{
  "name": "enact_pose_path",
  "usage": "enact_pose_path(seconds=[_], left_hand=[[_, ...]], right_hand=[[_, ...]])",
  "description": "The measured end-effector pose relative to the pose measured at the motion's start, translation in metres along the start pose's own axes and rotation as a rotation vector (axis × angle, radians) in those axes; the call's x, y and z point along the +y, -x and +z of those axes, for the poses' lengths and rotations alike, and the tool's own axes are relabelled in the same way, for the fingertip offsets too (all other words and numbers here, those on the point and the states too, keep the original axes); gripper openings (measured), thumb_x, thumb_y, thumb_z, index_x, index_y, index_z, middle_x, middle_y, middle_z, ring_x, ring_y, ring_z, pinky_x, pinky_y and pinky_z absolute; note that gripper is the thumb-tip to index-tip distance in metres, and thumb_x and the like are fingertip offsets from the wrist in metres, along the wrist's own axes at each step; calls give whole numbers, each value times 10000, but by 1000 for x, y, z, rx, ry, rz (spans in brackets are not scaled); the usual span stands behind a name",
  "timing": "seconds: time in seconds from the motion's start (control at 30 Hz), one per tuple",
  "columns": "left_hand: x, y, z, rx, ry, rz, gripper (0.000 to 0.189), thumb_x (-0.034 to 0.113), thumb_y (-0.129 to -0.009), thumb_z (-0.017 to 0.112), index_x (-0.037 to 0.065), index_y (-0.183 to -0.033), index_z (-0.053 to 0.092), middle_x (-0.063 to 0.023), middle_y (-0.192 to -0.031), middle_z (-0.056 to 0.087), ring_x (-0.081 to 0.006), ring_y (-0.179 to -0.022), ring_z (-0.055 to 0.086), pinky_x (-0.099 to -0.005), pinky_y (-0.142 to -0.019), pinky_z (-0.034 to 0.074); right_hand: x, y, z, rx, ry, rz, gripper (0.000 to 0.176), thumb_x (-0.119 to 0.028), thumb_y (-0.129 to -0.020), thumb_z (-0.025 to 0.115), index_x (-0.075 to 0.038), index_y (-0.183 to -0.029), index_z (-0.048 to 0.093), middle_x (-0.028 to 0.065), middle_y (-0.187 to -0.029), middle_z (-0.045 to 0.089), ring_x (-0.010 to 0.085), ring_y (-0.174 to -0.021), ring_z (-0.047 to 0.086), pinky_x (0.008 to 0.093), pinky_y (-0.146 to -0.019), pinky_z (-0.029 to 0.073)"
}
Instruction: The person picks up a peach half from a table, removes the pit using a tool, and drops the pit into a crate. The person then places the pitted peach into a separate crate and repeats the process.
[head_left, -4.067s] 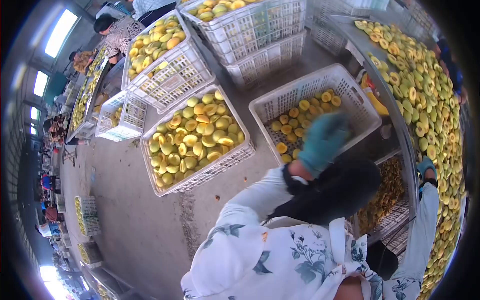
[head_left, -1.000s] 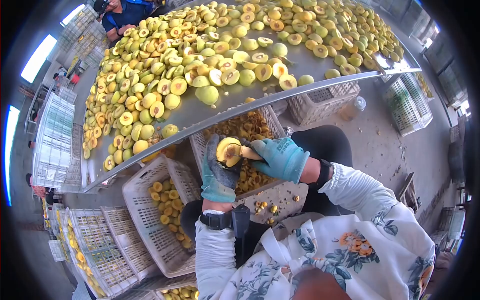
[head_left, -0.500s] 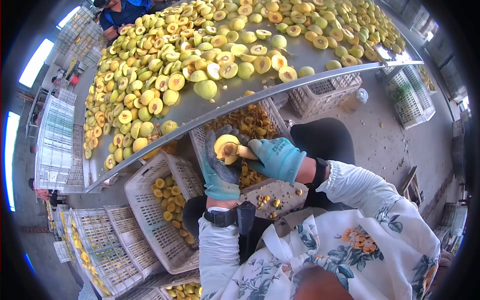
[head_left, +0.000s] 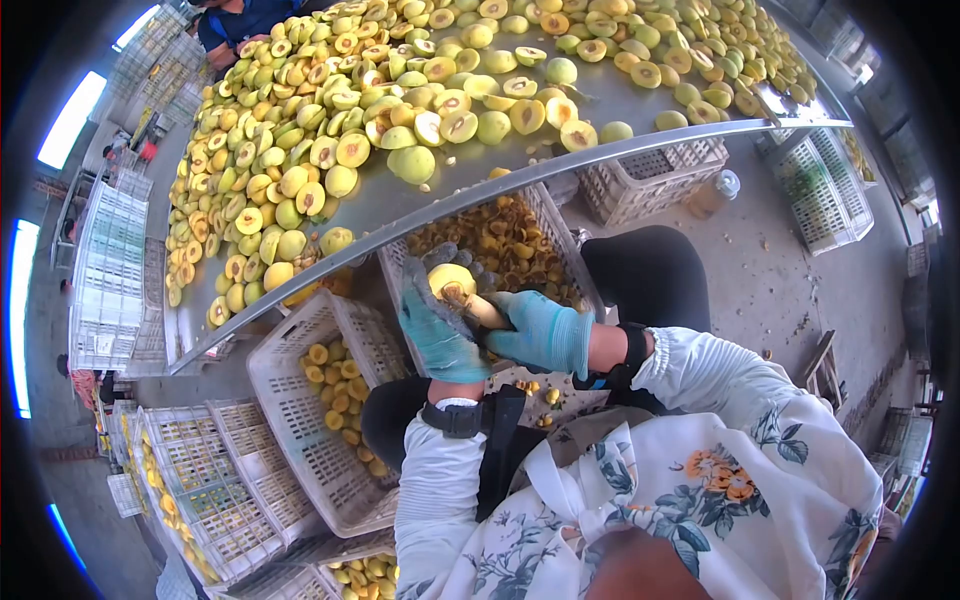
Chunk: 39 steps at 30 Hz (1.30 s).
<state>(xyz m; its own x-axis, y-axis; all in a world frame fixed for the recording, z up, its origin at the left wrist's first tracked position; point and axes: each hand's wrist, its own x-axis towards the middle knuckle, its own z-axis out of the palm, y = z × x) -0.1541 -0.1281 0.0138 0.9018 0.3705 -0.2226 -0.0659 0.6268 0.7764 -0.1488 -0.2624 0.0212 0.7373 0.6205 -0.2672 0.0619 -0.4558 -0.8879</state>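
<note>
Cupping a yellow fruit half (head_left: 450, 279) in the gloved left hand (head_left: 437, 328), fingers closed round it, just above the crate of pits (head_left: 545, 215). Pressing a pale-handled tool (head_left: 486, 312) against its cut face with the right hand (head_left: 541, 334), clamped on the handle, hands touching. Working below the metal table (head_left: 385, 212), beside a white crate (head_left: 290, 440).

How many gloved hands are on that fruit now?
2: left hand grips the fruit from its left; right hand holds a tan tool against it from the right.
</note>
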Motion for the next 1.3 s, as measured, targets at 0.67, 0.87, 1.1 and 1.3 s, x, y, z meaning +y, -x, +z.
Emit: enact_pose_path(seconds=[0.67, 0.87, 1.1, 1.3], left_hand=[[13, -7, -23, -180, 215, -172, 388, 373, -982, 447, 40, -1144, 565, -97, -1010, 628, -243, -937, 613, -383, -839, 520], [24, -7, -16, -121, 308, -157, 444, 396, -981, 428, 82, -1290, 478, -92, -1180, 569, -276, -1072, 563, -481, -1010, 439], [28, -2, -11, -214, 386, -186, 533, 458, -961, 426, 69, -1325, 443, -106, -1200, 557, -286, -1094, 547, -499, -1029, 418], [33, -7, -29, -276, 450, -106, 324, 221, -901, 575, 36, -1164, 541, -133, -1072, 612, -299, -1020, 603, -441, -958, 491]], right_hand=[[8, 8, -28, -534, -593, 227, 336, -265, -790, 666, -20, -1018, 641, 4, -602, 533, 83, -444, 500, 229, -396, 389], [18, 6, -35, -313, -183, 87, 401, -240, -800, 671, 29, -1087, 593, 44, -643, 560, 124, -479, 550, 261, -414, 435], [4, 8, -34, -250, -264, 109, 386, -223, -798, 680, 33, -1070, 583, 40, -641, 547, 117, -476, 535, 263, -405, 433], [2, 14, -35, -215, -343, 141, 313, -205, -808, 660, 5, -1030, 591, 0, -640, 544, 77, -483, 506, 231, -410, 388]])
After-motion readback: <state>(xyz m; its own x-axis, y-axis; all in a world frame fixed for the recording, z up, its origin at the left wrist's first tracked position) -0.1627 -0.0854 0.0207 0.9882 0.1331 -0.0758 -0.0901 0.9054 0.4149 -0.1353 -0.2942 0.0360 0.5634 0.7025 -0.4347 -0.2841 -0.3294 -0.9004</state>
